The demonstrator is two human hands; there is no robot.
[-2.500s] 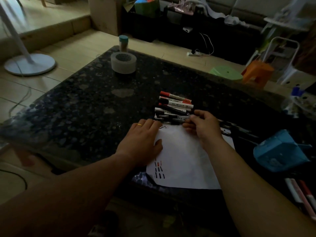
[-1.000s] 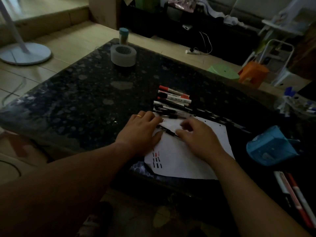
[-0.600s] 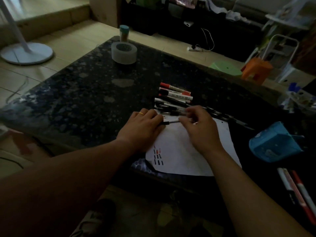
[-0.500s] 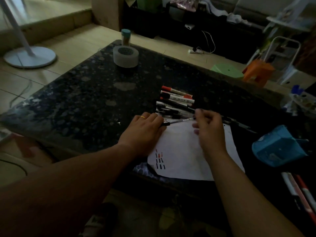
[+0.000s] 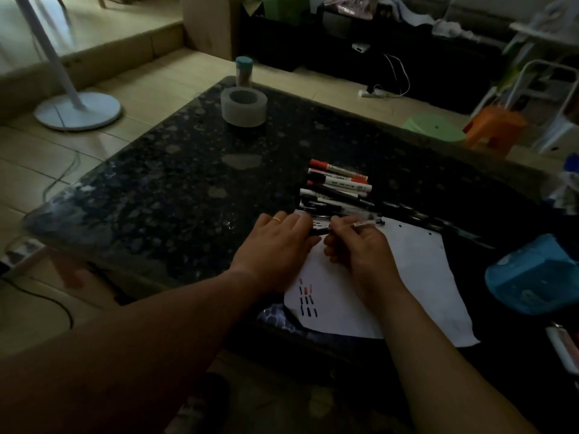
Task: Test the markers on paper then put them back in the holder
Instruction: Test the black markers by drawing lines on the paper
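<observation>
White paper (image 5: 407,277) is pressed to the dark stone table (image 5: 188,183) by the flat left hand (image 5: 275,245). A marker (image 5: 365,224) is gripped in the curled right hand (image 5: 360,249) over the sheet's far edge. A test stroke is judged next: the tip must be lowered onto bare paper.

- The paper (image 5: 407,277) lies on the counter (image 5: 188,189), at its near edge.
- A row of markers (image 5: 338,183) lies just behind the paper.
- The left hand (image 5: 275,242) rests on the paper's left edge.
- The right hand (image 5: 360,245), just beside it over the paper, holds a pen (image 5: 366,224).
- A container (image 5: 532,277) sits right of the paper.
- A tape roll (image 5: 243,106) stands at the counter's far end, with a bottle (image 5: 243,72) behind it.
</observation>
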